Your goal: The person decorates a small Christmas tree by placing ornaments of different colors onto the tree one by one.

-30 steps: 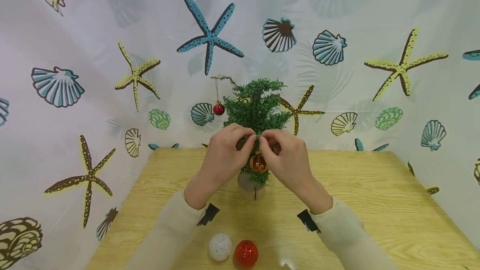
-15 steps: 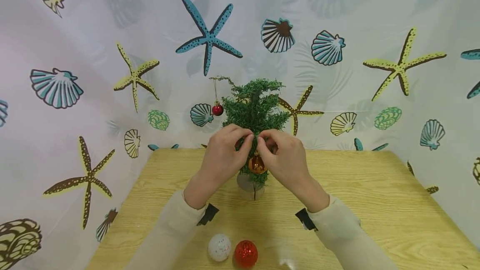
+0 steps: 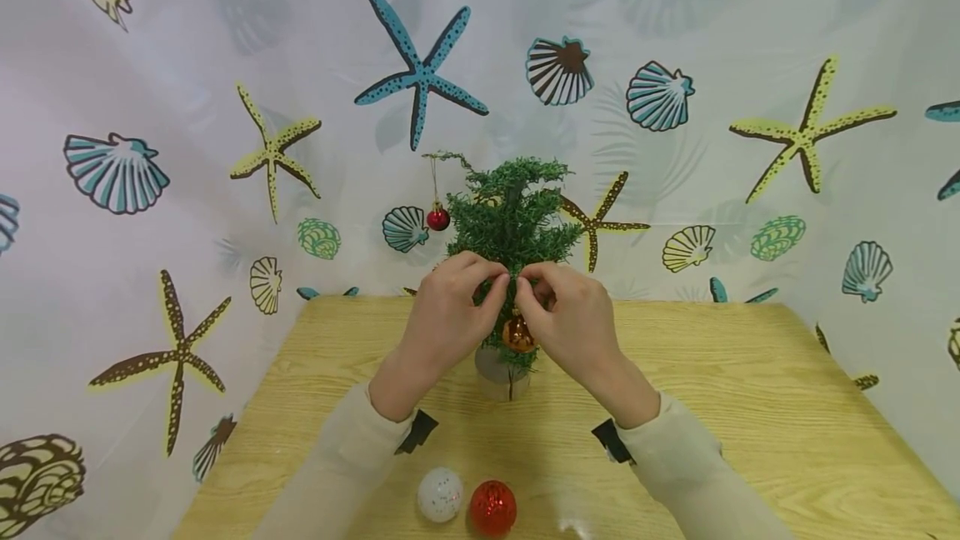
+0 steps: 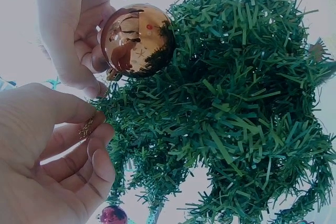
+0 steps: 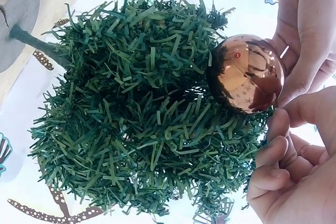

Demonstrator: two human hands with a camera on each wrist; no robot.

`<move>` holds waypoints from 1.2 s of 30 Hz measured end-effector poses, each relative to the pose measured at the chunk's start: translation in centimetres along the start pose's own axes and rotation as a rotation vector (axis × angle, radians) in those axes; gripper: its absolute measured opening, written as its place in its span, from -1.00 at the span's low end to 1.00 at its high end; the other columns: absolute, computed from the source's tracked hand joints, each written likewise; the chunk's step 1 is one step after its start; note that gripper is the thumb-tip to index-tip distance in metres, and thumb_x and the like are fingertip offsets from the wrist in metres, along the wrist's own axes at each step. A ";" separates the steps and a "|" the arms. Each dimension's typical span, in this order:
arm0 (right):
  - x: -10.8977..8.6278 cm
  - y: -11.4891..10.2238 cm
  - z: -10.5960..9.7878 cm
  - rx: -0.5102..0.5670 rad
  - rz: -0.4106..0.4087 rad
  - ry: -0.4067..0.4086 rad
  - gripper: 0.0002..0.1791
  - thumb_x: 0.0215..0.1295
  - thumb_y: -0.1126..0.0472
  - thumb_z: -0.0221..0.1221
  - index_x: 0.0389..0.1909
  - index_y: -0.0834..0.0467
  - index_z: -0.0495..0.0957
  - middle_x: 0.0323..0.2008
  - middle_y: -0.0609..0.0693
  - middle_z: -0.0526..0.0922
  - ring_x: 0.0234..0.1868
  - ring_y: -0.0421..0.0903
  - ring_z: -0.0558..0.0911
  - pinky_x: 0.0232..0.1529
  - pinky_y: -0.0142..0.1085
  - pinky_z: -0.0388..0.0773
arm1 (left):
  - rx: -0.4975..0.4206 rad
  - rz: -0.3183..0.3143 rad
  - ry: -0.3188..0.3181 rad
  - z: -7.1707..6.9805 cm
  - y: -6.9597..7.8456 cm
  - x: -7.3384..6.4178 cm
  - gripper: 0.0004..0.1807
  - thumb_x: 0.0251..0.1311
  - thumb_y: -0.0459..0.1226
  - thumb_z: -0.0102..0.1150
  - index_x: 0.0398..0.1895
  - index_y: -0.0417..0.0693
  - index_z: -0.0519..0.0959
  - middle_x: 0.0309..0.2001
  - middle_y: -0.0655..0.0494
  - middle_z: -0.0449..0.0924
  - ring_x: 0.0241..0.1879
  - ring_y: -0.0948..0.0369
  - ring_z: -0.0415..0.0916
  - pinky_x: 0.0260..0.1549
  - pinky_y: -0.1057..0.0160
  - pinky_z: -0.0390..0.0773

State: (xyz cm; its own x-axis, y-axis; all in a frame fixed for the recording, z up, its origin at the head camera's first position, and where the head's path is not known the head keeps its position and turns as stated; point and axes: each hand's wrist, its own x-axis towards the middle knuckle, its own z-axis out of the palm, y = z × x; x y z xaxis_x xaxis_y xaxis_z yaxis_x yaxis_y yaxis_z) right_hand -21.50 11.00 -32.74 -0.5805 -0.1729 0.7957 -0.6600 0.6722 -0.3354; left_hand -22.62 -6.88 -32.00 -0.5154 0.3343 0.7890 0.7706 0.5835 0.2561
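Observation:
A small artificial Christmas tree stands on the table, with a shiny gold bauble hanging at its front. In the left wrist view my left hand pinches the bauble's gold string between thumb and fingers. My right hand has its thumb and forefinger together just above the bauble, at the string beside a branch tip. Their exact grip is partly hidden. Both hands' fingertips nearly meet in front of the tree. A small red bauble hangs by a thread from a thin branch at upper left.
A white speckled bauble and a red glittery bauble lie side by side near the front of the wooden table. The tree's round grey base shows below the branches. A curtain printed with starfish and shells hangs behind.
My hands stay pinched together in front of the tree and have dropped very slightly. The gold bauble hangs a little lower than before. The other baubles keep their places.

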 end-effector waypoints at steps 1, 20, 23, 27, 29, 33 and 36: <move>0.0 0.0 0.0 0.000 0.002 -0.001 -0.90 0.39 0.34 0.28 -0.22 0.28 0.75 -0.60 0.00 0.62 -0.66 -0.21 0.43 -0.59 -0.36 0.34 | 0.000 0.002 0.001 0.0 0.0 0.0 -0.88 0.40 -0.36 0.32 -0.15 -0.22 0.79 -0.25 -0.05 0.73 -0.36 0.10 0.63 -0.42 0.20 0.62; -0.8 0.0 -0.5 0.025 -0.015 0.020 -0.91 0.38 0.35 0.30 -0.20 0.27 0.76 -0.59 -0.01 0.63 -0.65 -0.24 0.47 -0.59 -0.36 0.41 | -0.001 0.013 0.009 0.0 0.2 -0.6 -0.89 0.38 -0.34 0.35 -0.14 -0.18 0.78 -0.21 -0.03 0.75 -0.27 0.09 0.69 -0.33 0.17 0.69; -0.9 0.3 -0.7 0.034 -0.010 0.045 -0.91 0.37 0.37 0.30 -0.20 0.26 0.76 -0.58 -0.01 0.65 -0.63 -0.23 0.52 -0.56 -0.35 0.45 | -0.011 -0.004 0.034 -0.1 0.1 -0.8 -0.87 0.38 -0.33 0.35 -0.10 -0.18 0.78 -0.18 -0.05 0.75 -0.21 0.07 0.71 -0.26 0.12 0.72; -1.0 0.8 -0.9 0.053 -0.004 0.065 -0.90 0.37 0.37 0.30 -0.17 0.25 0.75 -0.56 -0.01 0.67 -0.58 -0.20 0.58 -0.52 -0.33 0.48 | -0.006 -0.047 0.091 0.0 -0.1 -1.2 -0.81 0.38 -0.29 0.37 -0.04 -0.20 0.76 -0.11 -0.10 0.74 -0.10 -0.01 0.71 -0.11 0.02 0.73; -1.1 1.0 -1.0 0.060 -0.008 0.070 -0.89 0.37 0.37 0.30 -0.16 0.26 0.75 -0.56 -0.02 0.67 -0.57 -0.20 0.58 -0.52 -0.33 0.48 | -0.007 -0.068 0.116 0.0 -0.3 -1.3 -0.78 0.37 -0.27 0.38 -0.01 -0.20 0.76 -0.07 -0.13 0.74 -0.03 -0.05 0.70 -0.01 -0.05 0.71; -1.5 1.1 -1.1 0.069 -0.020 0.069 -0.89 0.37 0.36 0.30 -0.16 0.26 0.75 -0.56 -0.02 0.66 -0.57 -0.21 0.56 -0.52 -0.32 0.47 | -0.038 -0.103 0.151 0.2 -0.4 -1.4 -0.70 0.37 -0.23 0.38 0.05 -0.25 0.72 0.01 -0.19 0.71 0.05 -0.12 0.68 0.08 -0.14 0.67; -1.9 1.0 -1.3 0.075 -0.032 0.056 -0.90 0.36 0.36 0.31 -0.17 0.26 0.76 -0.54 -0.03 0.67 -0.56 -0.23 0.57 -0.52 -0.30 0.51 | -0.056 -0.139 0.162 0.4 -0.5 -1.6 -0.63 0.38 -0.20 0.38 0.10 -0.29 0.69 0.07 -0.21 0.70 0.08 -0.14 0.67 0.10 -0.16 0.66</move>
State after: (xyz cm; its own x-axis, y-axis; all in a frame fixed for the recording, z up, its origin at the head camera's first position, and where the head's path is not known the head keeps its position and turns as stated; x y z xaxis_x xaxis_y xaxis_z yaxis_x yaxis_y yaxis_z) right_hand -20.50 12.92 -33.92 -0.5325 -0.1513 0.8328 -0.7129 0.6105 -0.3449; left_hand -22.32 -7.40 -33.56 -0.5547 0.1277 0.8222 0.7183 0.5723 0.3957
